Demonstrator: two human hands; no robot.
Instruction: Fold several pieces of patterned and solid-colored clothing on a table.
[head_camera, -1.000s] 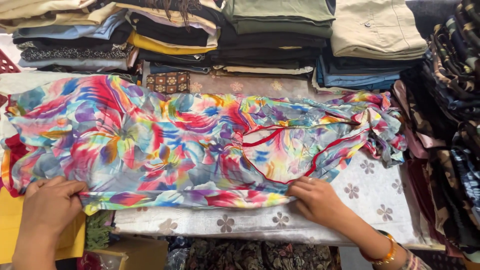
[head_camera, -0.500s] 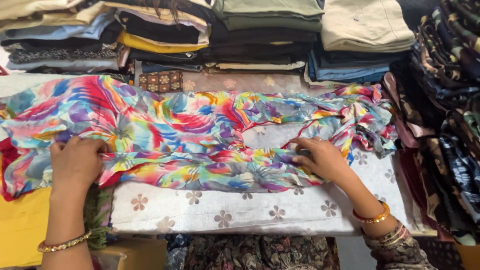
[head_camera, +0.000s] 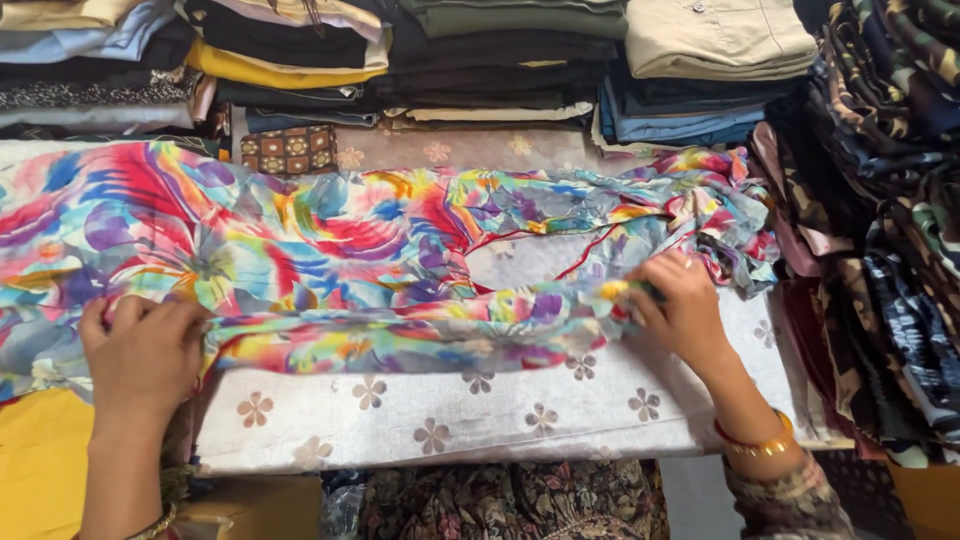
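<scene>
A bright multicoloured floral garment (head_camera: 330, 250) lies spread across a white cloth with flower prints (head_camera: 470, 410). Its near edge is lifted and folded over toward the far side. My left hand (head_camera: 145, 350) pinches that folded edge at the left. My right hand (head_camera: 685, 305) grips the same edge at the right, beside the garment's crumpled end (head_camera: 720, 210). Bangles sit on both wrists.
Stacks of folded clothes (head_camera: 500, 60) line the far side, a beige stack (head_camera: 715, 40) among them. More dark patterned fabrics (head_camera: 880, 200) are piled at the right. A yellow cloth (head_camera: 40, 460) lies at the near left. A small patterned brown piece (head_camera: 290, 150) sits behind the garment.
Both hands have carried the garment's near edge away from me, folding it over itself. The view has shifted slightly down and closer.
</scene>
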